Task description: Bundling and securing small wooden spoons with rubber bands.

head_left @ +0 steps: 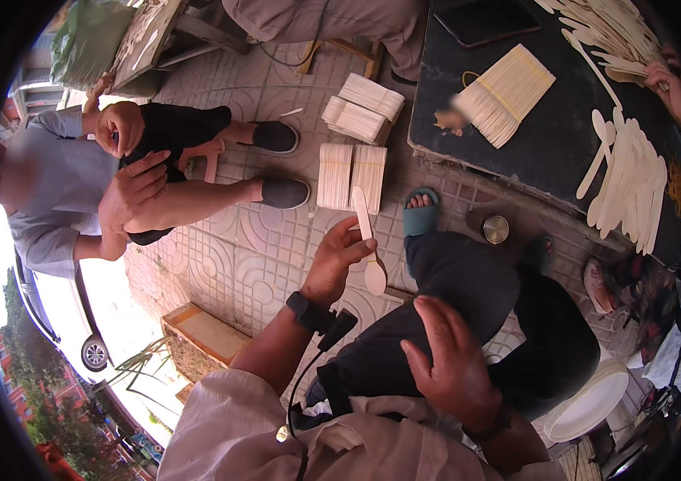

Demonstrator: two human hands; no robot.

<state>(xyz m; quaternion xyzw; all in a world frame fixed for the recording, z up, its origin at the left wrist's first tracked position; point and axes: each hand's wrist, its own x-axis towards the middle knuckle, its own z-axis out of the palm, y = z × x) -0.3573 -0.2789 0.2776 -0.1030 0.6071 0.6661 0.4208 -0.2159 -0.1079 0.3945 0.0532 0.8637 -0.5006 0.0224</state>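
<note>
My left hand (329, 264) is closed, pinching a flat wooden spoon (375, 278) between thumb and fingers. The spoon's rounded bowl points down toward my lap, and its handle sticks up beyond my fingertips. Empty, with its fingers stretched out, my right hand (454, 359) hovers by my dark-trousered leg. Past the spoon's handle, stacked bundles of wooden sticks or spoons (336, 178) rest on the tiled ground. More such bundles (364, 108) lie just behind them.
A black table (457, 136) at upper right carries a banded bundle (510, 92), loose wooden spoons (629, 180) and a dark flat device (489, 20). Another person's hand (665, 80) touches a spoon pile there. A seated person (76, 176) is at left; a jar (495, 230) stands near my feet.
</note>
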